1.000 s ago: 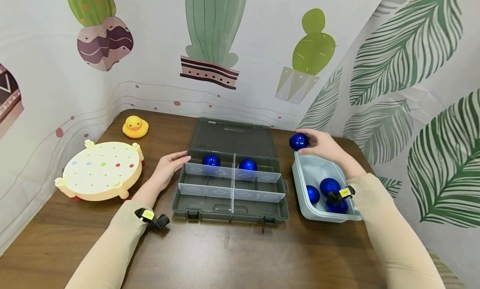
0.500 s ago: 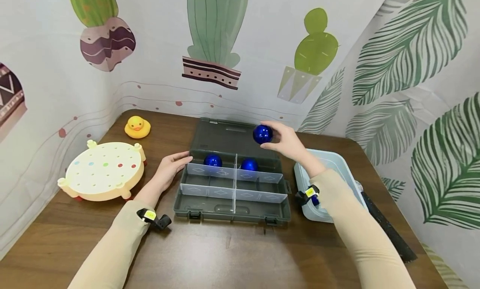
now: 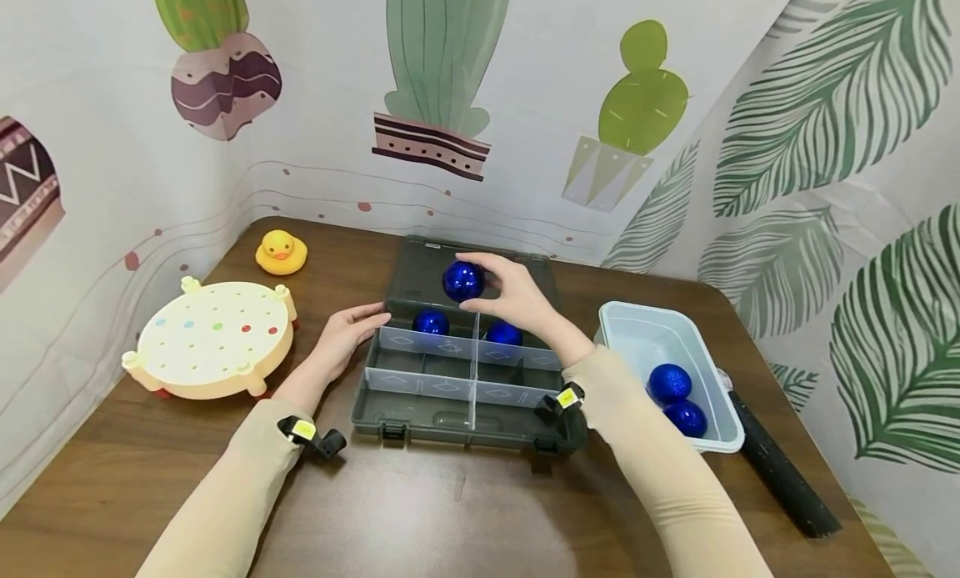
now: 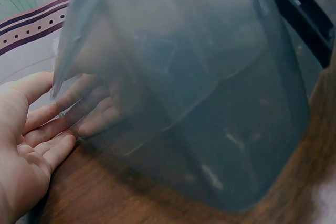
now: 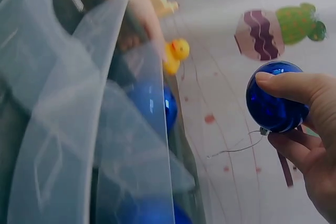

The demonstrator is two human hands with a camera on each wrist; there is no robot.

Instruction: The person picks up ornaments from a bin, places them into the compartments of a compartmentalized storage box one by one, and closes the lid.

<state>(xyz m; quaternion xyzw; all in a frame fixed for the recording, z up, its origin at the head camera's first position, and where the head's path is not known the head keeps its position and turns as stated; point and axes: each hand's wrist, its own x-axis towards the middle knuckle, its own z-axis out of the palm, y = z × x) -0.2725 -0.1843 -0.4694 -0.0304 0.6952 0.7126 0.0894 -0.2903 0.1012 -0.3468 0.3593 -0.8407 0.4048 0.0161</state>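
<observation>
My right hand (image 3: 517, 299) pinches a shiny blue Christmas bauble (image 3: 463, 282) between thumb and fingers, above the back of a dark, see-through compartment box (image 3: 420, 434). In the right wrist view, a thin string loop hangs from the bauble's cap. Two blue baubles, one on the left (image 3: 431, 322) and another on the right (image 3: 504, 334), sit in the box's separate back compartments. My left hand (image 3: 341, 340) touches the box's left side near its rear corner, fingers extended. Its fingertips meet the clear wall (image 4: 210, 108) in the left wrist view.
Right of the box stands a pale blue tub (image 3: 611, 318) with two blue baubles (image 3: 670, 384) visible. Beside it lies a black-handled object (image 3: 780, 461), partly hidden. On the left are a cream pegboard stool (image 3: 217, 336) and a yellow rubber duck (image 3: 281, 253).
My right hand has carried the bauble left from above the tub to over the box's back compartments. The left hand has stayed at the box's side.
</observation>
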